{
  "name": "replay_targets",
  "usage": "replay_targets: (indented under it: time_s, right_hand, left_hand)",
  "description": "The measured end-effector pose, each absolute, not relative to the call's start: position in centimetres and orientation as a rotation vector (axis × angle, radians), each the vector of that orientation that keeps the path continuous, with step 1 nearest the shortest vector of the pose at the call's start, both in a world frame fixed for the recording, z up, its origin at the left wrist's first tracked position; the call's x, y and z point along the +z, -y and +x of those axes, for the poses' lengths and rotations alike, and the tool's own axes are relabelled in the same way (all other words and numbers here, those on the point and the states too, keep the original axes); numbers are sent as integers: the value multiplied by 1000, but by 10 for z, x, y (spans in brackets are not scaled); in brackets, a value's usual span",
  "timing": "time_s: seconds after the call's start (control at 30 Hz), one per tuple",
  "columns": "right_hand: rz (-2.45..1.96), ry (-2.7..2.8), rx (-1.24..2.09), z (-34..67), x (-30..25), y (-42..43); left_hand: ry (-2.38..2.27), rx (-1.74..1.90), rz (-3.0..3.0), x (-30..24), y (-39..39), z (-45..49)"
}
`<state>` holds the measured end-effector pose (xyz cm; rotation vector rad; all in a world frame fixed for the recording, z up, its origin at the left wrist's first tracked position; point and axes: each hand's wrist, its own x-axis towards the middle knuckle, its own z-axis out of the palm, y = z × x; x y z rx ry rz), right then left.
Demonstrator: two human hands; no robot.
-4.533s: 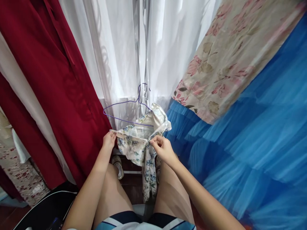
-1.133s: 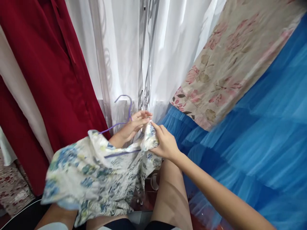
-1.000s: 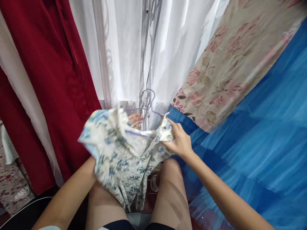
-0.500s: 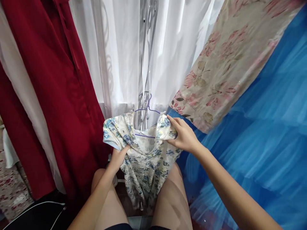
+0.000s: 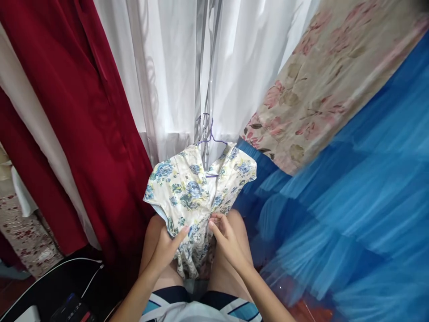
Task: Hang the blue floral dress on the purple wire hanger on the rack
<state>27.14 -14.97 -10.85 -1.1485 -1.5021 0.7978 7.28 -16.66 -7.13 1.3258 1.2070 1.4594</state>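
Observation:
A white blouse (image 5: 187,179) with blue and yellow flowers hangs in front of me on a purple wire hanger (image 5: 212,137), its lower part between my knees. My left hand (image 5: 169,243) grips the cloth at the blouse's left side, thumb on top and fingers hidden beneath. At the front opening, below the neckline, my right hand (image 5: 224,230) pinches the edge of the cloth between thumb and fingers. The hanger's hook is up by grey hanging straps (image 5: 205,89); its lower bar shows inside the neck.
White curtains (image 5: 170,80) hang behind the blouse. Long red cloth (image 5: 87,134) hangs at left, a beige floral garment (image 5: 301,103) and blue tulle (image 5: 351,201) at right. A black round surface (image 5: 83,277) at lower left bears a phone (image 5: 74,308) and white cable.
My right hand has left the sleeve and moved down and left to the blouse's front. My left hand has slid lower on the side. The blouse's front now lies flatter, with the neck opening narrower.

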Motion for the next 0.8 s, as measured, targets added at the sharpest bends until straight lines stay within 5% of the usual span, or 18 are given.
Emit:
replay_targets:
  time_s: [0.8]
  right_hand:
    - [-1012,1333,1299,286,-80,162]
  left_hand:
    - [-1371,1578,1374,-98,164,71]
